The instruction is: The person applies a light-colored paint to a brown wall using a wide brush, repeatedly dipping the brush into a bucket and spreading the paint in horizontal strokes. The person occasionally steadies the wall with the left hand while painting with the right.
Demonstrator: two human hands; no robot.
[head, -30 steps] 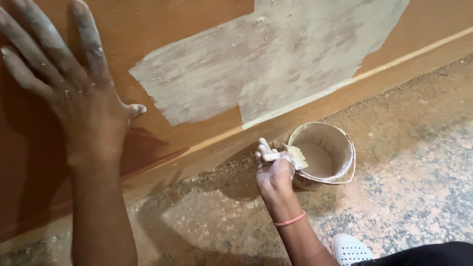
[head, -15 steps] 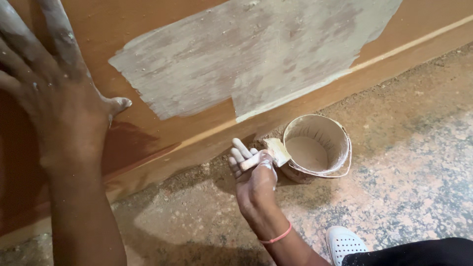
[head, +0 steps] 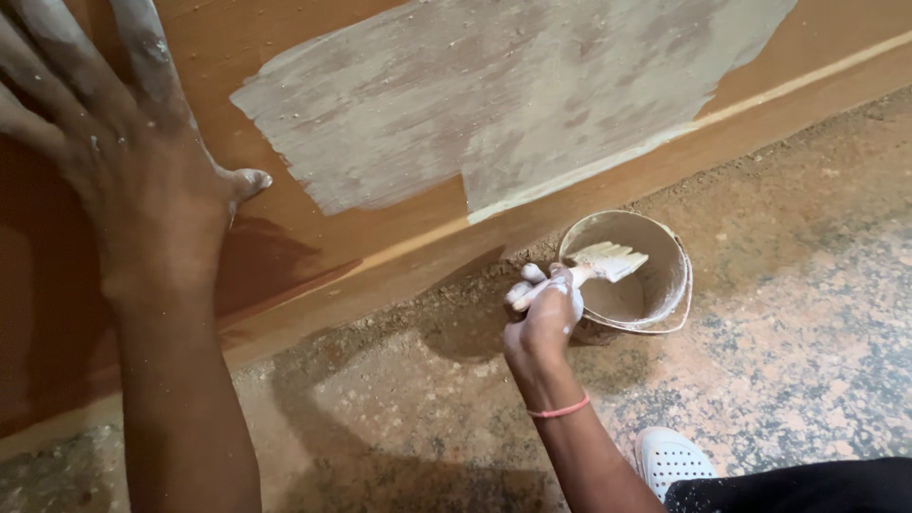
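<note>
Paintbrush [head: 608, 262], bristles splayed, coated pale putty.

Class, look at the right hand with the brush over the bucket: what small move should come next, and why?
Probably lower the brush into the paste in the bucket. The right hand holds it above the rim, bristles over the opening, while the left hand lies flat on the wooden panel, whose pale patch covers only part.

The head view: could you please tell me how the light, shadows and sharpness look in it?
Head view: soft, even light with no glare; the left hand casts a dark shadow on the brown board, the right hand with the brush shadows the speckled floor; everything reads sharp, the bucket included.
</note>
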